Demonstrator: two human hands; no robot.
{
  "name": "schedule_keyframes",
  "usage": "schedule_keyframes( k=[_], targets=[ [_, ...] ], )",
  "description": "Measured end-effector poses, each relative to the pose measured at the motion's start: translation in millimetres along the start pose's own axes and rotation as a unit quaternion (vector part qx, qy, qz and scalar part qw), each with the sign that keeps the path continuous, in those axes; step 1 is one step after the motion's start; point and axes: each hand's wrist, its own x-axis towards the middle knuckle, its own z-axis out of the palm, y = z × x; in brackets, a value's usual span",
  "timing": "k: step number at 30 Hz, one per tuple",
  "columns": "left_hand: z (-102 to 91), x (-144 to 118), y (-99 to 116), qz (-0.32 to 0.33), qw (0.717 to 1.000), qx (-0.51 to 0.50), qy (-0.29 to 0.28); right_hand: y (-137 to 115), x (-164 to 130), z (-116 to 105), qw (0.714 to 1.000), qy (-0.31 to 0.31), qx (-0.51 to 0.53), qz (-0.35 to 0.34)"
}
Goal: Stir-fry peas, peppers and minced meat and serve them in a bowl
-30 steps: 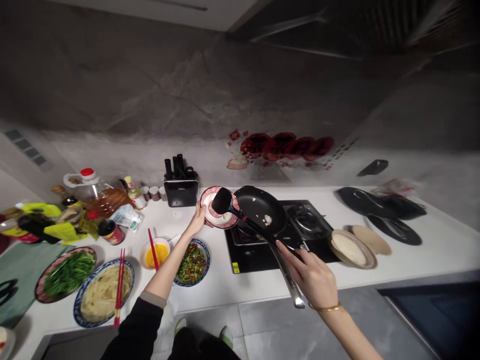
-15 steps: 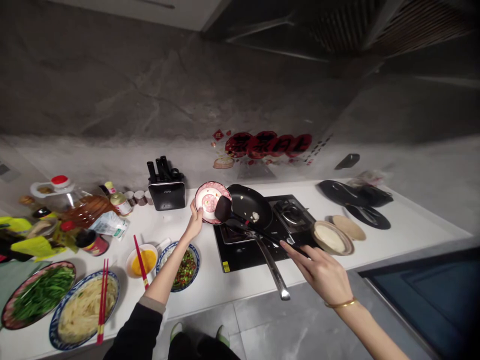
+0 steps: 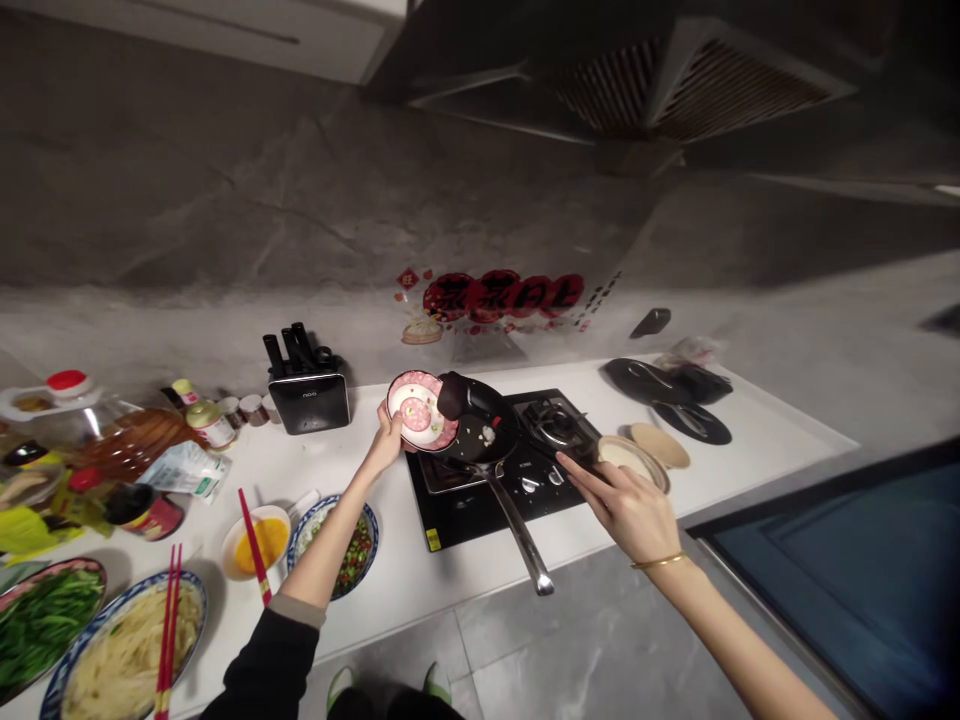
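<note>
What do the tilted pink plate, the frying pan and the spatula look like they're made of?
Pink plate: likely glazed ceramic, glossy with a printed red pattern.
Frying pan: dark, matte bowl, probably non-stick coated metal; its long handle shines like bare steel.
Spatula: matte black head, perhaps silicone or nylon; too blurred to be sure.

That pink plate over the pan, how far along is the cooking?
Done: the pink plate looks nearly scraped clean, with bits in the frying pan. In hand: left hand tilts the plate, right hand works the black spatula. Left: beaten egg and chopped vegetables sit unused.
</note>
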Motion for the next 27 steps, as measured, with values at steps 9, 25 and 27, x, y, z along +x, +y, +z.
schedule_keyframes(
  k=[9,25,27],
  targets=[
    [3.4,0.3,-3.5,-0.018,1.000,0.012,0.004,-3.9,-6.0,6.6,1.000,0.002,0.000,-0.020],
    [10.6,-10.3,3.2,0.060,0.994,0.088,0.036,-4.2,-17.1,-5.2,1.000,-0.004,0.007,-0.004],
    [12.1,-9.7,1.9,0.073,0.993,0.086,0.042,-6.4,-17.1,-5.3,1.000,-0.004,0.001,0.003]
  ],
)
